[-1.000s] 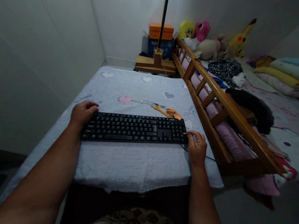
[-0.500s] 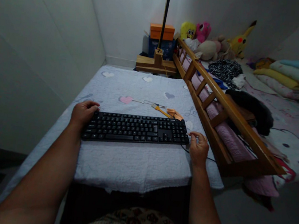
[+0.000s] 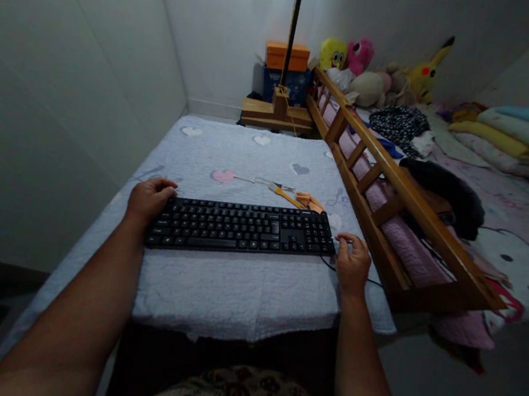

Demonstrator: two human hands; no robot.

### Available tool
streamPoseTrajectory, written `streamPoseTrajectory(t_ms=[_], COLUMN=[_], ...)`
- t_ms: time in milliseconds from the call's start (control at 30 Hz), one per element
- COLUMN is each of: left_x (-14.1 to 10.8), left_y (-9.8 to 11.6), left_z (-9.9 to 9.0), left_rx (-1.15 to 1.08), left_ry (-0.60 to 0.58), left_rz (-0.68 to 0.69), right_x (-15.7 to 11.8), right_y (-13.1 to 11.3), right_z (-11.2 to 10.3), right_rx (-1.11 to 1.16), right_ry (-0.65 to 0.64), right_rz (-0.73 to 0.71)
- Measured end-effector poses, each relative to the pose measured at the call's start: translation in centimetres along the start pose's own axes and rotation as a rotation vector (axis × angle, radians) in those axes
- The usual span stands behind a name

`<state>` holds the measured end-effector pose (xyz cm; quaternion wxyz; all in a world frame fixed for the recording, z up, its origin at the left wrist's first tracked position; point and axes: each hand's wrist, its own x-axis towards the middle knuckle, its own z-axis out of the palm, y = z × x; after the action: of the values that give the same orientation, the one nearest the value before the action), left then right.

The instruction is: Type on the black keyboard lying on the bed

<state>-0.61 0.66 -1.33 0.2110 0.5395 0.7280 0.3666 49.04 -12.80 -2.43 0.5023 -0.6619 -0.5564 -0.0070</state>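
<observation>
Centrally, a black keyboard [image 3: 241, 229] lies flat near the front of a worktop draped in a pale blue heart-print cloth [image 3: 203, 291], long side across. Left hand [image 3: 148, 201] holds the keyboard's far left corner, thumb against the edge, fingers curled just past it. Right hand [image 3: 352, 261] is at the right end, thumb and fingertips drawn narrowly together beside the number keys; too small and dim to tell whether they pinch anything. A dark cable [image 3: 371, 281] shows on both sides of the right hand, partly hidden by it. Just beyond the keyboard: a yellow-handled brush [image 3: 288, 198], a crumpled orange-tan item [image 3: 311, 202] close to the far right corner, and a thin metal tool [image 3: 244, 178] across the pink heart. Right of the worktop, a wooden bed rail [image 3: 406, 194]; behind, an orange box [image 3: 287, 57] stacked on a blue box [image 3: 296, 88].
</observation>
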Motion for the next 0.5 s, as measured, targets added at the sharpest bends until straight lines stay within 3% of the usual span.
streamPoseTrajectory(t_ms=[500], left_x=[-0.14], left_y=[0.24], left_z=[-0.09], left_rx=[0.035], left_ry=[0.003], left_rz=[-0.001], right_x=[-0.33], right_y=[-0.13], right_z=[-0.5], right_rx=[-0.017], right_ry=[0.012], right_rz=[0.033])
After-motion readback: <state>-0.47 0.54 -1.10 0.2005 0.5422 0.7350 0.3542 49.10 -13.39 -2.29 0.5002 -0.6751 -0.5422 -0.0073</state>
